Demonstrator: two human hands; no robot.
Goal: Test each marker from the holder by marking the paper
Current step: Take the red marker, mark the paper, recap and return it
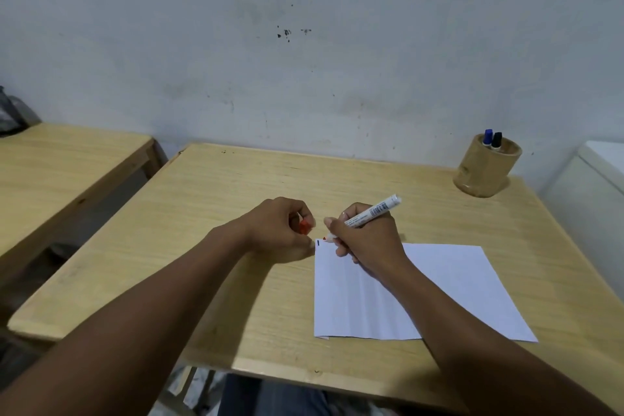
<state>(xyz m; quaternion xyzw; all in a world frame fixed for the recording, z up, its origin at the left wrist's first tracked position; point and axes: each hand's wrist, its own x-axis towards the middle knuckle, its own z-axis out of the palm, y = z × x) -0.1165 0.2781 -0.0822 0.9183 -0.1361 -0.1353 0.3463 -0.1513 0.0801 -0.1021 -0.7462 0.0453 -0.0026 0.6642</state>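
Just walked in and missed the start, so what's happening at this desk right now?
A person is testing markers on paper. The right hand holds an uncapped red marker with its tip at the top left corner of the white paper, beside a short dark blue mark. The left hand holds the red cap. A blue-capped marker and a black-capped marker stand in the holder at the table's far right corner.

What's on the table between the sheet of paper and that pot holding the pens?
Nothing: the head view shows only bare wooden table between the paper and the holder. The right hand and its marker sit further left.
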